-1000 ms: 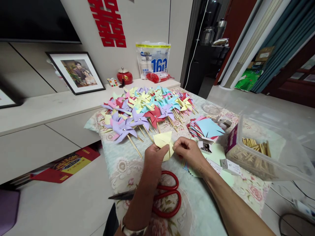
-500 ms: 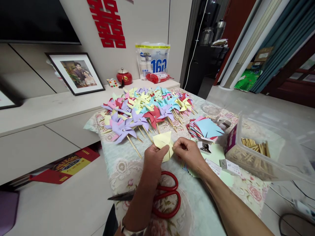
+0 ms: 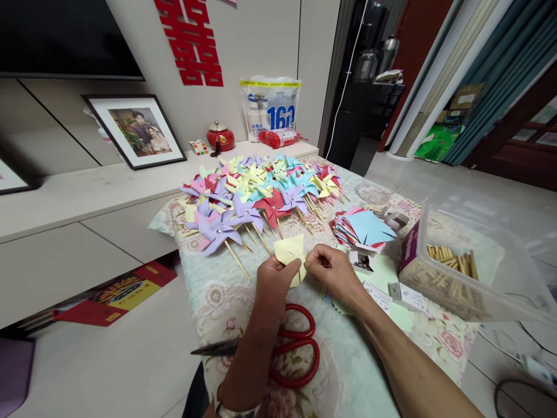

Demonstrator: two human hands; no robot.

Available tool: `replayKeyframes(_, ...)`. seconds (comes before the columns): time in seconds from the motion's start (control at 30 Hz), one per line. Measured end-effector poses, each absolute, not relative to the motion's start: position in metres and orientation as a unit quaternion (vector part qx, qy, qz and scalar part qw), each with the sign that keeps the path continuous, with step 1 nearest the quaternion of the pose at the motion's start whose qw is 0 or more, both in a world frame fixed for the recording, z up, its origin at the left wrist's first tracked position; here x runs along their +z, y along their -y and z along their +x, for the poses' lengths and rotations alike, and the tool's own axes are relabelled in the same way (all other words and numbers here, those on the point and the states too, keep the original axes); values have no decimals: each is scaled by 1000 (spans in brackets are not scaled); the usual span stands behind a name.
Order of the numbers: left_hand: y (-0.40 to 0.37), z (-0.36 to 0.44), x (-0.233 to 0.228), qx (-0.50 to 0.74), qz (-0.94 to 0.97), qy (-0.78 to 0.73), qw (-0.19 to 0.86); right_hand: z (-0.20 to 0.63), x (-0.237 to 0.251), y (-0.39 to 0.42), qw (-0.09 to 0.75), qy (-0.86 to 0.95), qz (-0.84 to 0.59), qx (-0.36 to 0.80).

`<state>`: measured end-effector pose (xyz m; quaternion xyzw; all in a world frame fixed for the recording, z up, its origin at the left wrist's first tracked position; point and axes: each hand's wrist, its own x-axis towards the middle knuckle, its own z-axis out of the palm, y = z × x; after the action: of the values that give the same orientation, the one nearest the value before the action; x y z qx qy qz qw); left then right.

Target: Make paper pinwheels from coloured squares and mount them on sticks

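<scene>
A pale yellow pinwheel paper (image 3: 288, 249) with slits cut in it is held up over the near part of the table. My left hand (image 3: 278, 277) is closed on its lower left, with the thumb across the front. At its right edge, the fingers of my right hand (image 3: 331, 268) pinch the paper; whether anything small is also between them is hidden. Red-handled scissors (image 3: 300, 377) lie beneath my left forearm, blades to the left. Just beyond the paper are finished pinwheels on sticks, a purple one (image 3: 219, 231) among the closest.
Right of my hands stand a small open box of metal fasteners (image 3: 362, 261) and a stack of cut paper squares (image 3: 369, 226). Farther right, a clear plastic bin (image 3: 411, 249) holds short wooden sticks (image 3: 452, 258). A floral tablecloth (image 3: 217, 293) covers the table.
The yellow paper and my left hand have shifted slightly to the right, and the paper's angle has changed a little. My right hand stays at the paper's right edge.
</scene>
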<state>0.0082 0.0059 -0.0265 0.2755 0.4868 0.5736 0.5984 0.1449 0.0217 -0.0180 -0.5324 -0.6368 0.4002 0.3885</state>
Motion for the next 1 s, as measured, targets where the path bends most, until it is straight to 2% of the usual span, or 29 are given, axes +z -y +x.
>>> replayKeyframes(0.43,-6,7,-29,568,271,-491,603,146,-14,-21,384,624,-521,437)
replayKeyframes(0.63,-4,1,-22,529,289,-481,637,162,-8,-29,510,569,-493,417)
replayKeyframes(0.7,-2,0,-19,502,310,-466,659,169,-9,-32,527,570,-469,421)
replayKeyframes(0.83,0,-4,-13,440,367,-446,688,177,-7,-34,503,578,-405,499)
replayKeyframes(1.0,-4,-13,-3,353,455,-453,681,175,1,-28,421,570,-370,601)
